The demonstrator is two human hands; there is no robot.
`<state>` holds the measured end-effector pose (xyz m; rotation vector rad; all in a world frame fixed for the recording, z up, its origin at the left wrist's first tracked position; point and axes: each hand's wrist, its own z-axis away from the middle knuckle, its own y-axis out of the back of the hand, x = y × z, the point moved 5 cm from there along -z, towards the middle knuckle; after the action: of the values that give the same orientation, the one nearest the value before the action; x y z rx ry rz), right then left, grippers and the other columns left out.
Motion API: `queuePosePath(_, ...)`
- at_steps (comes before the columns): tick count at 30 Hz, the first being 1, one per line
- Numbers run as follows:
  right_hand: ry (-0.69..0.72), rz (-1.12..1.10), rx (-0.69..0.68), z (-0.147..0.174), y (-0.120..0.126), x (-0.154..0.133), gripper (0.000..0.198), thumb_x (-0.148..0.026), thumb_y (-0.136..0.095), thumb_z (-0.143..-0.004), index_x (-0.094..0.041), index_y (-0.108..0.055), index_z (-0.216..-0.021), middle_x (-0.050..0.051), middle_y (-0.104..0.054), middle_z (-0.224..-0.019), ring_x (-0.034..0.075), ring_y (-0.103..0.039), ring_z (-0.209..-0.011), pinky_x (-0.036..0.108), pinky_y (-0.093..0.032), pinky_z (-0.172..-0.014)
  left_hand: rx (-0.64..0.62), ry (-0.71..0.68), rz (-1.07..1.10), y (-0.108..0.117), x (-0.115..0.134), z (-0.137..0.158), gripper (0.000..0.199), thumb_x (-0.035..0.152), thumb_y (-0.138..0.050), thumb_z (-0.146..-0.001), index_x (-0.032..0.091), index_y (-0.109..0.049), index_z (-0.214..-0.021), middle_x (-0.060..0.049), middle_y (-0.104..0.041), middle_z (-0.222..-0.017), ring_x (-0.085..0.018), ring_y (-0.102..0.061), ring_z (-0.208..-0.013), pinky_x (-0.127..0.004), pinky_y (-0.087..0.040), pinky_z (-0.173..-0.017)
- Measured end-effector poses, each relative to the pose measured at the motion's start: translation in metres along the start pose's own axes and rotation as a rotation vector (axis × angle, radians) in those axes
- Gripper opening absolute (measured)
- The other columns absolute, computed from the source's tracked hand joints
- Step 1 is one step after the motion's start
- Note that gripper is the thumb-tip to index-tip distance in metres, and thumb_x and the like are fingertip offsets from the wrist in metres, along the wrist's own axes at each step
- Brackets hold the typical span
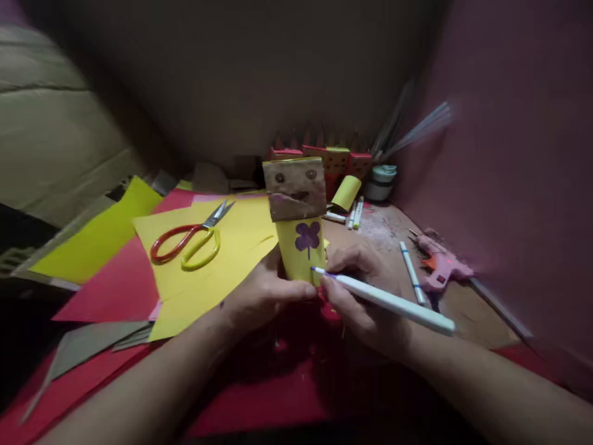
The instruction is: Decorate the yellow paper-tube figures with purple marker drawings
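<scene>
A paper puppet (296,191) stands upright in the middle, its square cardboard head drawn with a face and its body a yellow paper tube. On the tube is a purple flower (308,236) with a short stem. My left hand (266,287) is wrapped round the lower tube, thumb across its front; its other fingers are hidden behind. My right hand (365,296) grips a white marker (389,301), whose purple tip touches or nearly touches the tube just below the stem.
Red-and-yellow-handled scissors (194,238) lie on yellow paper (222,272) to the left, over red sheets (120,278). At right are a capped marker (412,272) and a pink glue gun (440,262). Behind stand a lidded jar (380,183), a yellow paper roll (346,193) and several small box figures (338,162).
</scene>
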<state>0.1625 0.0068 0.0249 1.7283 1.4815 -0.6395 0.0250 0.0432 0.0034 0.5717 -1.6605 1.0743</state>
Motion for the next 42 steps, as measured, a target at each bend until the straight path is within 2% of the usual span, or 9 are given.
queuePosePath(4,0.003,0.004,-0.006,-0.0004,-0.0001,0.0011,0.012,-0.020,-0.063,-0.088,-0.024,-0.053,-0.088,-0.006,-0.054,-0.063,0.011,-0.050,-0.050,0.024,-0.040,-0.046,-0.006,-0.028,0.029,-0.0021,0.0033,0.0002,0.048,0.016,-0.090,-0.063,0.016,-0.067,-0.105,-0.006,-0.074,-0.092,-0.022,-0.069,-0.086,-0.031,-0.057,-0.077)
queuePosePath(12,0.013,0.018,0.026,0.0025,-0.0018,0.0057,0.011,-0.024,-0.065,-0.090,-0.025,-0.054,-0.091,-0.005,-0.058,-0.066,0.012,-0.054,-0.051,0.025,-0.044,-0.048,0.001,-0.051,-0.007,-0.0026,0.0037,-0.0006,0.041,0.013,-0.084,-0.063,0.016,-0.068,-0.101,-0.005,-0.068,-0.090,-0.021,-0.065,-0.085,-0.032,-0.053,-0.076)
queuePosePath(22,0.040,0.047,0.036,-0.0001,-0.0027,0.0041,0.011,-0.021,-0.065,-0.089,-0.025,-0.055,-0.092,-0.005,-0.060,-0.069,0.011,-0.058,-0.055,0.025,-0.046,-0.051,-0.015,-0.061,-0.029,-0.0013,0.0016,-0.0021,0.038,0.011,-0.083,-0.066,0.015,-0.069,-0.101,-0.006,-0.068,-0.092,-0.022,-0.064,-0.086,-0.033,-0.053,-0.076)
queuePosePath(30,0.055,0.020,0.027,-0.0005,-0.0042,0.0035,0.014,-0.017,-0.067,-0.087,-0.025,-0.056,-0.092,-0.006,-0.061,-0.069,0.010,-0.058,-0.053,0.022,-0.046,-0.049,0.032,-0.028,-0.024,-0.0007,-0.0007,-0.0016,0.046,0.015,-0.087,-0.065,0.016,-0.066,-0.106,-0.008,-0.070,-0.098,-0.026,-0.067,-0.092,-0.036,-0.056,-0.079)
queuePosePath(42,0.059,0.032,0.005,-0.0007,-0.0046,0.0016,0.012,-0.018,-0.069,-0.087,-0.025,-0.061,-0.093,-0.004,-0.067,-0.079,0.010,-0.065,-0.064,0.021,-0.053,-0.059,0.055,-0.001,-0.020,-0.0039,0.0015,-0.0002,0.052,0.014,-0.086,-0.062,0.016,-0.065,-0.109,-0.009,-0.071,-0.104,-0.028,-0.067,-0.098,-0.038,-0.056,-0.084)
